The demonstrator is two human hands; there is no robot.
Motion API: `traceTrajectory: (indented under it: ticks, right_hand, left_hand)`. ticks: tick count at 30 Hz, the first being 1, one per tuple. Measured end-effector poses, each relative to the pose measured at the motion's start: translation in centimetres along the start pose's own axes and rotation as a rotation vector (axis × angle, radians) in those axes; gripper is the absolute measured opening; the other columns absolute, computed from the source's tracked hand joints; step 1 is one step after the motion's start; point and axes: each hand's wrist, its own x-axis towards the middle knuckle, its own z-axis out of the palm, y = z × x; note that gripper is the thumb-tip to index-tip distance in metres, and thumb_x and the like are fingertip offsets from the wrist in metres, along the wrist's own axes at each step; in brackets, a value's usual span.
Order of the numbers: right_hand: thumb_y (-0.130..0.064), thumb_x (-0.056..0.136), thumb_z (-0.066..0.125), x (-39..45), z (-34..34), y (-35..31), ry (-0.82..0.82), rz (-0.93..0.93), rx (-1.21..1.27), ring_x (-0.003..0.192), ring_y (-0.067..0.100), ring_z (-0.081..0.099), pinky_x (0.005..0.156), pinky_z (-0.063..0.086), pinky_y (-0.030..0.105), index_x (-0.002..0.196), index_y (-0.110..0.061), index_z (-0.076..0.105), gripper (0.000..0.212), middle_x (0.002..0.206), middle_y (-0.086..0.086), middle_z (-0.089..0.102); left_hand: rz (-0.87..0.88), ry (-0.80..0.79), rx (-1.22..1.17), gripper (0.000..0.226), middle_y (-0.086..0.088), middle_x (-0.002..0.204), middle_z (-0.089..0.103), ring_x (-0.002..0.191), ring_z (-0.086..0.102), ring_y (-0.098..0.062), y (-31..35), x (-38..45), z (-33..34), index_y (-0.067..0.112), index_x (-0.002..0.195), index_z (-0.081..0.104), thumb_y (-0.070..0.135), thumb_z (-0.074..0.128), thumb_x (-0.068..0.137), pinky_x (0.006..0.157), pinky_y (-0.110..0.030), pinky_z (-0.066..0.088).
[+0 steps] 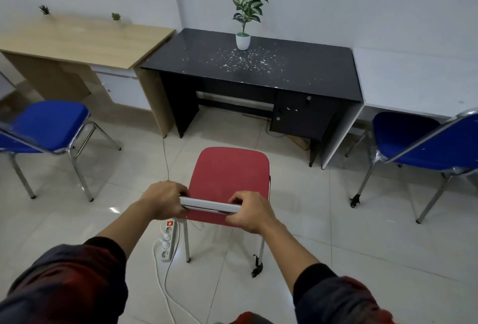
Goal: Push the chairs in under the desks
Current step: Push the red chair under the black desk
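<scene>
A red chair (230,173) stands on the tiled floor in front of the black desk (297,75), a gap apart from it. My left hand (163,202) and my right hand (249,211) both grip the chrome top bar of its backrest (209,206), one at each end. A blue chair (49,124) stands out from the wooden desk (77,41) at the left. Another blue chair (424,140) stands at the right by the white desk (419,80), its seat front partly under the desk edge.
A white power strip (167,241) with a lit red switch and its cable lie on the floor by the red chair's left rear leg. A potted plant (244,21) stands on the black desk, whose drawer unit (302,114) fills its right side. Two small plants sit on the wooden desk.
</scene>
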Motion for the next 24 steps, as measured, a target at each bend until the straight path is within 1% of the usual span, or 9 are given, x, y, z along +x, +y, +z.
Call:
traceTrajectory:
  ticks: [3, 7, 9, 12, 15, 18, 20, 21, 24]
  right_hand:
    - [-0.039, 0.065, 0.07, 2.2, 0.5, -1.3, 0.012, -0.008, 0.012, 0.084, 0.012, 0.064, 0.076, 0.055, 0.03, 0.101, -0.026, 0.072, 0.038, 0.095, -0.011, 0.071]
    - [-0.044, 0.062, 0.066, 4.9, 1.0, -1.9, 0.034, -0.006, 0.0, 0.085, 0.012, 0.063, 0.076, 0.056, 0.034, 0.099, -0.027, 0.071, 0.041, 0.095, -0.011, 0.069]
    - [-0.044, 0.063, 0.067, 6.0, 1.6, -2.5, 0.05, 0.0, -0.005, 0.085, 0.012, 0.062, 0.076, 0.056, 0.034, 0.099, -0.027, 0.071, 0.04, 0.094, -0.011, 0.067]
    - [-0.042, 0.066, 0.069, 7.4, 2.3, -4.1, 0.062, 0.015, -0.016, 0.085, 0.013, 0.061, 0.073, 0.053, 0.031, 0.1, -0.027, 0.07, 0.038, 0.095, -0.01, 0.066]
    - [-0.041, 0.07, 0.069, 9.0, 3.0, -6.2, 0.076, 0.08, -0.087, 0.086, 0.016, 0.06, 0.072, 0.048, 0.03, 0.098, -0.027, 0.067, 0.031, 0.095, -0.008, 0.065]
    - [-0.035, 0.075, 0.065, 10.4, 4.4, -8.8, 0.113, 0.167, -0.241, 0.091, 0.025, 0.062, 0.08, 0.051, 0.036, 0.093, -0.023, 0.06, 0.022, 0.097, -0.001, 0.066]
    - [-0.033, 0.077, 0.064, 11.2, 5.8, -10.6, 0.11, 0.197, -0.29, 0.096, 0.031, 0.063, 0.086, 0.052, 0.041, 0.098, -0.019, 0.059, 0.026, 0.101, 0.004, 0.066]
    - [-0.037, 0.076, 0.063, 11.6, 6.4, -11.5, 0.097, 0.195, -0.288, 0.095, 0.031, 0.063, 0.086, 0.052, 0.042, 0.099, -0.019, 0.057, 0.03, 0.101, 0.005, 0.066]
    - [-0.052, 0.071, 0.063, 12.0, 7.9, -13.6, 0.085, 0.193, -0.168, 0.085, 0.027, 0.064, 0.077, 0.053, 0.036, 0.096, -0.021, 0.057, 0.041, 0.093, 0.002, 0.066]
  left_hand:
    - [-0.021, 0.028, 0.008, 0.04, 0.016, 0.092, 0.07, 0.082, 0.063, -0.009, -2.4, 1.7, -0.7, 0.035, 0.099, 0.069, 0.062, 0.061, 0.07, 0.073, -0.027, 0.053]
    - [0.0, 0.078, 0.016, 0.032, 0.015, 0.091, 0.07, 0.081, 0.062, -0.01, -4.3, 3.7, -1.4, 0.035, 0.095, 0.07, 0.055, 0.063, 0.071, 0.066, -0.024, 0.046]
    - [0.011, 0.101, 0.01, 0.032, 0.015, 0.089, 0.069, 0.079, 0.061, -0.011, -5.7, 4.6, -1.7, 0.035, 0.093, 0.069, 0.055, 0.063, 0.069, 0.065, -0.024, 0.045]
    - [0.031, 0.093, 0.0, 0.031, 0.014, 0.089, 0.069, 0.079, 0.061, -0.011, -7.7, 5.5, -2.4, 0.034, 0.092, 0.068, 0.053, 0.061, 0.069, 0.067, -0.025, 0.047]
    - [0.058, 0.069, 0.005, 0.029, 0.013, 0.089, 0.068, 0.079, 0.061, -0.012, -9.7, 6.7, -3.3, 0.034, 0.093, 0.067, 0.05, 0.062, 0.07, 0.069, -0.027, 0.051]
    - [0.091, 0.045, 0.002, 0.029, 0.013, 0.089, 0.068, 0.078, 0.061, -0.011, -12.0, 7.9, -4.2, 0.034, 0.093, 0.067, 0.05, 0.062, 0.07, 0.072, -0.03, 0.055]
    - [0.115, 0.024, 0.015, 0.029, 0.013, 0.088, 0.068, 0.078, 0.061, -0.01, -13.7, 8.3, -4.5, 0.034, 0.093, 0.067, 0.051, 0.063, 0.07, 0.071, -0.03, 0.055]
    - [0.126, 0.017, 0.027, 0.03, 0.014, 0.088, 0.067, 0.078, 0.061, -0.01, -14.7, 8.4, -4.7, 0.034, 0.093, 0.066, 0.052, 0.063, 0.07, 0.072, -0.029, 0.055]
    - [0.134, -0.001, 0.058, 0.031, 0.015, 0.089, 0.066, 0.078, 0.059, -0.008, -17.2, 8.4, -5.1, 0.036, 0.094, 0.065, 0.055, 0.065, 0.07, 0.072, -0.028, 0.053]
